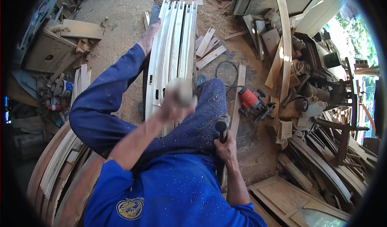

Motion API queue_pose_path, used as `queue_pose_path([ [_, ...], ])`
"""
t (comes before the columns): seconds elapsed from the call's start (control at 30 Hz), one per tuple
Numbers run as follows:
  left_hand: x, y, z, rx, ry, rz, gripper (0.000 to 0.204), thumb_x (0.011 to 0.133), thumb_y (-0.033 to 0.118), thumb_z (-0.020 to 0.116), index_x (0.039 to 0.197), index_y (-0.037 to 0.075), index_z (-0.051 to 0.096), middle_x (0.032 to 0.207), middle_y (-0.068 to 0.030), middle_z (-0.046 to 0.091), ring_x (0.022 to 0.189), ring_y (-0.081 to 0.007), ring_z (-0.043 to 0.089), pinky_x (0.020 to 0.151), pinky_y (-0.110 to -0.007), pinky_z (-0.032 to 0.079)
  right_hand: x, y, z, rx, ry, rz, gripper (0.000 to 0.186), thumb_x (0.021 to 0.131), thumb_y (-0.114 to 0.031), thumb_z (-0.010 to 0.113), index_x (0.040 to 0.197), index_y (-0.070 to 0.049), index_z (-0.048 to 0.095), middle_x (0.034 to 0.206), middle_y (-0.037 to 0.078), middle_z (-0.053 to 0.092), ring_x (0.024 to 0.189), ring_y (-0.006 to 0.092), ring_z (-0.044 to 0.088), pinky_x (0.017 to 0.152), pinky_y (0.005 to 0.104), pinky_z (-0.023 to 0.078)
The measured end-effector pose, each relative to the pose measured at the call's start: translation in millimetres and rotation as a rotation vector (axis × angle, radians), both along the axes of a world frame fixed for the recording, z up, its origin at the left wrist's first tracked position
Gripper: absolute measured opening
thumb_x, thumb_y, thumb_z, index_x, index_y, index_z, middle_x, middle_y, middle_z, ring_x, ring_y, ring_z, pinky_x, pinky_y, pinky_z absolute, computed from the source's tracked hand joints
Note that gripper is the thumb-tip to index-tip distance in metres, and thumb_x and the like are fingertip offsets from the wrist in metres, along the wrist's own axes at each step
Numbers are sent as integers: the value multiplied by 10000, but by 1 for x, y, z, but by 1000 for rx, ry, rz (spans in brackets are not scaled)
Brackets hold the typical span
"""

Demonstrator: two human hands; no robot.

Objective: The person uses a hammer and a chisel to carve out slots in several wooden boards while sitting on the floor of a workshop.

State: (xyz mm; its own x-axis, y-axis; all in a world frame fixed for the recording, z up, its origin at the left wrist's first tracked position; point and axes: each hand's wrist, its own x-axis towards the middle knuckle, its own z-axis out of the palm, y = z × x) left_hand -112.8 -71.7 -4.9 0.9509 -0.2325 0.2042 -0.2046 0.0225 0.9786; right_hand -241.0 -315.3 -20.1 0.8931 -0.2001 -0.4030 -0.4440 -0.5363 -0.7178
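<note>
Several long, pale, slightly curved wooden pieces (171, 45) with slots cut in them lie side by side in front of me, running away from my lap. Over their near end is my left hand (175, 110), smeared by motion and closed around a pale, rounded thing (180, 92) whose kind the blur hides. My bare foot (151, 35) rests against the left side of the pieces. By my right thigh, my right hand (226, 148) grips the dark handle of a hammer (221, 125), its round head pointing up.
A red power router (252, 100) with a black cord lies on the sawdust-covered floor at right, beside a long wooden strip (238, 94). Short wood offcuts (209, 51) lie beyond. Stacked timber (334, 166) crowds the right; curved boards (52, 162) lie at lower left.
</note>
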Motion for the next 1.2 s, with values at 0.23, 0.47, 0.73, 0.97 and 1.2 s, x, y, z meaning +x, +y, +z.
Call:
queue_pose_path([
  [0.23,-34,39,18,-180,54,-9,340,782,-43,700,1072,67,560,883,-50,615,788,-142,618,706,-311,537,4,12,-4,8,41,182,379,788,-164,684,1105,-8,547,865,271,667,870,463,659,753,508,491],
  [0.47,10,7,10,-8,82,-14,285,780,75,746,1019,59,594,888,-37,642,743,-147,630,682,-311,545,7,7,3,-92,117,179,348,799,-157,670,1084,-6,536,934,279,662,924,463,646,803,492,495],
  [0.73,-11,34,13,-120,141,51,207,800,47,703,979,49,598,828,-38,647,693,-127,625,633,-295,532,10,15,-2,-59,40,280,321,795,-174,647,1039,-25,500,878,349,639,889,543,611,764,580,465],
  [0.97,-3,-14,4,37,-54,40,240,796,160,694,983,38,607,801,-78,622,675,-186,615,594,-339,517,6,11,4,-189,92,277,343,781,-182,664,1016,-14,479,867,339,643,871,539,618,774,589,472],
  [1.2,-87,21,-20,308,-623,-406,144,840,89,649,961,83,571,965,-96,600,919,-292,620,891,-473,510,11,10,-4,-164,62,250,350,776,-180,671,1021,-16,482,827,337,640,834,537,621,744,585,483],
])
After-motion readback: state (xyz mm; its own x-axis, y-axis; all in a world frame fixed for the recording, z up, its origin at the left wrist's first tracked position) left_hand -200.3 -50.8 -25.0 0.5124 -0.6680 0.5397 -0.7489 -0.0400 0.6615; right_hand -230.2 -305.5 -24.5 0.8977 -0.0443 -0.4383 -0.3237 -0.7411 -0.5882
